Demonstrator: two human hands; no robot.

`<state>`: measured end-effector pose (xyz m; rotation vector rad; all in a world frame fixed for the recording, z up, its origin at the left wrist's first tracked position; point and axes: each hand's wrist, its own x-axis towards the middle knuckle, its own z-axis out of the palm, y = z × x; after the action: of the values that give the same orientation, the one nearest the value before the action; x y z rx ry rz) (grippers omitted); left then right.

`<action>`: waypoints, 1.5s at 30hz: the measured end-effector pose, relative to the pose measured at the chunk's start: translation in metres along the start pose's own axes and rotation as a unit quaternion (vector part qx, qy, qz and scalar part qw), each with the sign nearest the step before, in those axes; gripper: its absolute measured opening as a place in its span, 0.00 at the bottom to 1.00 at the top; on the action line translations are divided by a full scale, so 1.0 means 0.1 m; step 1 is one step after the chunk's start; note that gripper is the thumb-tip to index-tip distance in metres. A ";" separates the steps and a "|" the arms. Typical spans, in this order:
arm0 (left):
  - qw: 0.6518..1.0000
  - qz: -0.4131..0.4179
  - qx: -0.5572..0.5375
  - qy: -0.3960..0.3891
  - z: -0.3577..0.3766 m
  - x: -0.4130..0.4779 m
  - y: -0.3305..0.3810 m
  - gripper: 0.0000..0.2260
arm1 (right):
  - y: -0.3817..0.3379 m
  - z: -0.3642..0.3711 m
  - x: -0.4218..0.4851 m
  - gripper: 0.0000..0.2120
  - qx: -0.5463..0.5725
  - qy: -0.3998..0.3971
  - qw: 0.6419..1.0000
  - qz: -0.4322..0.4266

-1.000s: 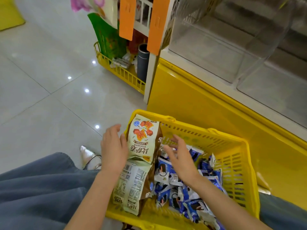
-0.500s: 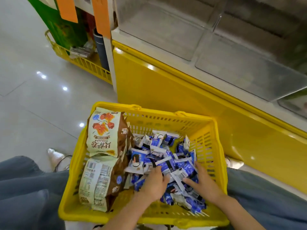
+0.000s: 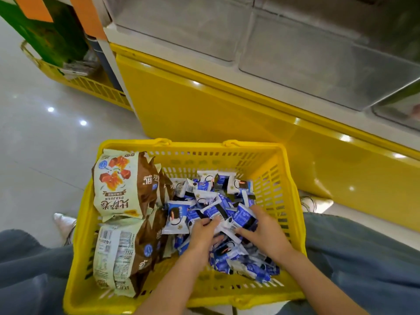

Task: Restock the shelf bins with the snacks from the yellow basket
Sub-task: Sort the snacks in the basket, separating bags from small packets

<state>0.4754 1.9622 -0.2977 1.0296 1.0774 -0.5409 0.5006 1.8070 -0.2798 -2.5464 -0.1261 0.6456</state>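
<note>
Below the clear shelf bins (image 3: 295,53), we are gripping blue packets (image 3: 204,185) with left hand (image 3: 202,233) and right hand (image 3: 264,230), curled, in the right half of the yellow basket (image 3: 188,148), bins up ahead.

Bright overhead light, glare spots on floor (image 3: 45,144) and cabinet (image 3: 204,105), warped soft edges.

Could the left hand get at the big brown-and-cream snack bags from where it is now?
Probably yes: the left hand is among the blue packets right beside the bags, which lie uncovered.
</note>
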 end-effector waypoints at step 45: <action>0.974 0.012 0.072 -0.215 -0.69 -0.39 -0.07 0.16 | -0.38 -0.16 -0.60 0.05 0.296 -0.047 0.954 0.032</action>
<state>0.4225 2.0158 -0.2724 0.9902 0.6490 -0.7900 0.4561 1.8204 -0.2230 -1.9483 0.1074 0.7044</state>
